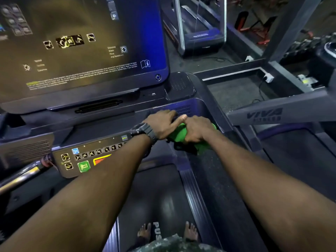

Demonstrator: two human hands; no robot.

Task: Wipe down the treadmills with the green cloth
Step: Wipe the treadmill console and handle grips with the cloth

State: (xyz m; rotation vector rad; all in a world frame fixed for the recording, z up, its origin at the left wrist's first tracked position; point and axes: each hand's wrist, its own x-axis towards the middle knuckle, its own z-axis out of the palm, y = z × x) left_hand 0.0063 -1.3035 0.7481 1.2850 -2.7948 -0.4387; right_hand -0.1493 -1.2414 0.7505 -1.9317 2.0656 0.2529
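Here both hands meet at the right end of the treadmill console (112,122): the right hand (197,130) is clenched round the bunched green cloth (179,132), pressing it down on the console's right corner, and the left hand (161,125), with a dark wristwatch (145,131) on its wrist, lies just beside it, fingers stretched flat onto the ledge and thumb touching the cloth. Left of the left hand, the button panel (87,157) carries a green key that reads "QUICK START", a small tag that seems to say "INPUT", and rows of icon keys too blurred to read. Above the hands, the big display screen (76,46) shows the words "Distance", "Steps", "Pace" and "Avg Speed", an info-book icon and fine warning print I cannot make out. To the right of the right hand, a grey side arm (263,115) bears "VIVA" with smaller lettering beneath, probably "FITNESS". Below the hands, the belt (163,202) shows the letters "PUS" next to two bare feet (190,231). Beyond the console's right edge, open floor (234,93) separates this machine from another treadmill (201,31) farther off, and a silver handlebar (20,176) juts in at the far left.
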